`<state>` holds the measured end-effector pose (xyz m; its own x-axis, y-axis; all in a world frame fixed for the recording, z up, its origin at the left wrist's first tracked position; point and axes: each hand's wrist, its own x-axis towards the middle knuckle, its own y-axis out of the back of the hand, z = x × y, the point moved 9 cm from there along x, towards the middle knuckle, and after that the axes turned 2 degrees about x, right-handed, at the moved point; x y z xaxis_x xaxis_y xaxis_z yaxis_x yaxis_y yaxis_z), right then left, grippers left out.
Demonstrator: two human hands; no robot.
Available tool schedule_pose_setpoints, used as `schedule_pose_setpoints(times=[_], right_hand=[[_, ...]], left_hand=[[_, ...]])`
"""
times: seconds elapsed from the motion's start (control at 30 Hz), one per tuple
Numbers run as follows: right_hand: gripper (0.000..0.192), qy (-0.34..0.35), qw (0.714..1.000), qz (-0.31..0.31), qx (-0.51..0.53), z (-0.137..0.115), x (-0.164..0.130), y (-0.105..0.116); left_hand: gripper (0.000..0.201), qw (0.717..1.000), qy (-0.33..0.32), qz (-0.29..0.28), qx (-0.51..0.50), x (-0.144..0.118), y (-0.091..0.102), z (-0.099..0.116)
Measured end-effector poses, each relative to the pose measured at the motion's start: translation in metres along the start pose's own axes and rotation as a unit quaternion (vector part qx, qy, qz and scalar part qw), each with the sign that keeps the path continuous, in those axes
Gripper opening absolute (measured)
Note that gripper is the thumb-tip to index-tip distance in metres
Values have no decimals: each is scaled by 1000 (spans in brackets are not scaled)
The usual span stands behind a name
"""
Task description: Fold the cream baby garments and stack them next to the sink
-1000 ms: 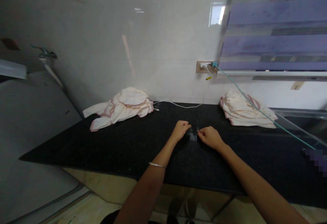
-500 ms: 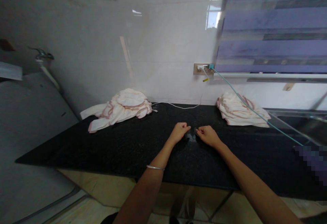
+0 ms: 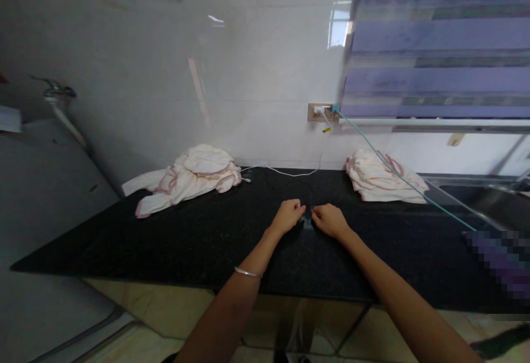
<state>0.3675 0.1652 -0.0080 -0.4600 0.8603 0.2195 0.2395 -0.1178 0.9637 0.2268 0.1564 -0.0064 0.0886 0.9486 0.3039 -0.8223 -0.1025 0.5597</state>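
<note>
My left hand [image 3: 286, 214] and my right hand [image 3: 328, 220] rest as closed fists on the black stone counter [image 3: 199, 241], knuckles nearly touching, with a small dark shiny patch between them. Neither hand visibly holds anything. A thin silver bangle sits on my left forearm. A loose heap of white cloths with pink edging [image 3: 188, 176] lies at the back left. A neater stack of the same cloths [image 3: 379, 177] lies at the back right.
A wall socket [image 3: 319, 112] holds plugs; a white cable [image 3: 290, 173] trails onto the counter and a teal cable [image 3: 397, 176] runs over the right stack. A tap [image 3: 53, 89] is at far left, a sink [image 3: 488, 197] at right, blinds above it.
The view has drifted slightly right, so everything sits a little further left. My two fists have come a touch closer together.
</note>
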Motion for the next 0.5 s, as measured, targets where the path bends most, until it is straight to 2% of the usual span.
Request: schedule_pose_setpoints(times=[0.13, 0.27, 0.37, 0.43, 0.5], right_hand=[[37, 0, 1000, -4, 2, 1, 0, 1], [37, 2, 1000, -8, 5, 2, 0, 1], [38, 4, 1000, -8, 5, 1, 1, 0], [38, 4, 1000, -5, 4, 0, 3, 0], [38, 3, 1000, -3, 5, -1, 4, -1]], left_hand=[[35, 998, 4, 43, 48, -2, 7, 2], [27, 991, -22, 89, 97, 5, 36, 0], [16, 974, -40, 111, 194, 19, 78, -13], [6, 964, -33, 136, 226, 32, 117, -30], [7, 959, -20, 168, 228, 45, 161, -47]])
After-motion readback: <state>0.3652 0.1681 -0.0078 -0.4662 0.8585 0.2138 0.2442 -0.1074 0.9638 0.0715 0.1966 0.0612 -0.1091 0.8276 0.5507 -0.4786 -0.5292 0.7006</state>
